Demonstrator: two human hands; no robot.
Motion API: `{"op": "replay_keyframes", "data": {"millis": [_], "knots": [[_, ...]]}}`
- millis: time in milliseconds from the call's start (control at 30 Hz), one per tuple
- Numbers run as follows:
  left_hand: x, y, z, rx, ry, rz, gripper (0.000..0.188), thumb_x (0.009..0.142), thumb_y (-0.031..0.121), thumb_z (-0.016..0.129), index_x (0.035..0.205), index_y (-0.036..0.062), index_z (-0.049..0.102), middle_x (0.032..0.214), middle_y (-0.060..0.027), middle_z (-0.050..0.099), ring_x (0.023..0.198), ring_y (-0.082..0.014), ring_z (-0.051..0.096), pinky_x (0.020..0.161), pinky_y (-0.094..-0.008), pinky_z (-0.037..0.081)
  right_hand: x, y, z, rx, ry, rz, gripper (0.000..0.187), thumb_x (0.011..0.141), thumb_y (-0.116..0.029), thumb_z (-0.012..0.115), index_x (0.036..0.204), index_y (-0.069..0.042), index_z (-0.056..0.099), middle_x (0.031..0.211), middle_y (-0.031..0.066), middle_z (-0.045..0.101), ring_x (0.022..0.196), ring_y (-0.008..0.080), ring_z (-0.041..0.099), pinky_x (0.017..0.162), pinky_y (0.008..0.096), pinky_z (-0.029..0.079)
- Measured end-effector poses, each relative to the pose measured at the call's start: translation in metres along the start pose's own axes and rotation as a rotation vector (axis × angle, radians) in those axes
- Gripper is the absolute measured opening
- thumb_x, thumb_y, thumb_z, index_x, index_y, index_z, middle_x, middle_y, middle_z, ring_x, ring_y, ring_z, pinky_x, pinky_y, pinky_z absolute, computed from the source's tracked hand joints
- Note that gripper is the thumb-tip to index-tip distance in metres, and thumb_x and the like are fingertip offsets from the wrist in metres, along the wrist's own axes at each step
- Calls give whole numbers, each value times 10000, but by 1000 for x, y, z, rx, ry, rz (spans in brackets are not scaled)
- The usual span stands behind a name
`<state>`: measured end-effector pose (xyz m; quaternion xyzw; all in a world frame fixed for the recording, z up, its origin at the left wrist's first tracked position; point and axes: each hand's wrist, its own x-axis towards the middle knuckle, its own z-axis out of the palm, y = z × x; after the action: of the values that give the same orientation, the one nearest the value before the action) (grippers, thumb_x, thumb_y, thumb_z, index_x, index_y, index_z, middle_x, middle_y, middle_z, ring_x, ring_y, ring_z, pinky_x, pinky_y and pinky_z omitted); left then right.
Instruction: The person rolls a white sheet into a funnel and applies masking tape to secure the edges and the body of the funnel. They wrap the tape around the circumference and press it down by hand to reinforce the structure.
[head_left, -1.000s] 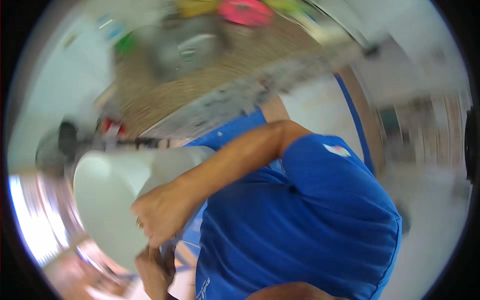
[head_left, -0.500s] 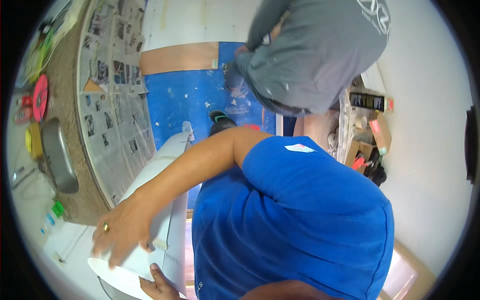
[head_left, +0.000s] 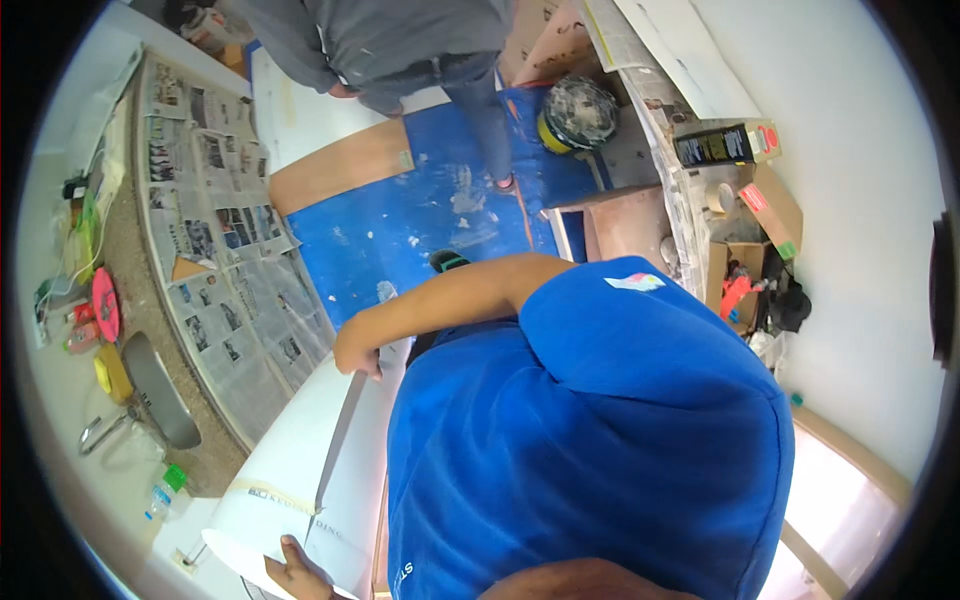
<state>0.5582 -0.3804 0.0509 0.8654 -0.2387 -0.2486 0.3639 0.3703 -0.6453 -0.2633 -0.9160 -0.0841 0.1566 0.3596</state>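
Observation:
A large white roll of sheet material (head_left: 290, 450) leans lengthwise in front of me, its loose edge running along the side and yellowish tape near the close end. My right hand (head_left: 358, 350) is closed over the far end of the roll, fingers curled at the loose edge. Down at the close end, my left hand (head_left: 295, 572) grips the rim with the thumb on the outer face. Part of that hand is cut off by the lower border.
A co-worker in grey (head_left: 410, 50) stands ahead on a blue floor covering (head_left: 430, 230), near a brown board (head_left: 345, 165). Newspaper (head_left: 235, 230) covers the left counter beside a sink (head_left: 160, 390). At right are a bucket (head_left: 578, 115) and an open cardboard box (head_left: 735, 290).
My right hand has moved from the roll's close end to its far end. The co-worker has moved back and left, uncovering the bucket. My view has shifted a little.

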Motion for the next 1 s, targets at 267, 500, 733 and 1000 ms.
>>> {"op": "replay_keyframes", "data": {"millis": [267,500,733,1000], "knots": [[7,21,7,306,22,213,348,881,93,662,1155,-120,641,1048,-220,712,965,-319,643,936,-400,481,-35,14,24,117,525,316,429,773,-381,809,1115,-129,749,1044,191,744,1011,373,717,831,512,550],[-1,25,-4,296,-75,204,273,892,120,669,1064,-91,686,933,-202,735,832,-274,667,825,-385,520,-12,-45,52,222,189,245,591,799,-360,783,1299,-79,637,1265,228,673,1197,382,639,989,474,509],[6,15,-10,289,-119,280,293,893,172,692,1022,-92,682,875,-226,715,784,-302,665,778,-418,515,44,-97,74,347,709,8,1042,806,-114,744,1641,-57,124,1652,294,227,1464,462,374,1161,481,393],[10,11,-2,245,-78,265,260,892,136,687,1028,-86,692,891,-187,727,774,-253,666,762,-381,518,110,-127,60,296,844,208,927,787,-36,650,1604,-4,212,1538,364,362,1286,512,520,1068,519,474]]}}
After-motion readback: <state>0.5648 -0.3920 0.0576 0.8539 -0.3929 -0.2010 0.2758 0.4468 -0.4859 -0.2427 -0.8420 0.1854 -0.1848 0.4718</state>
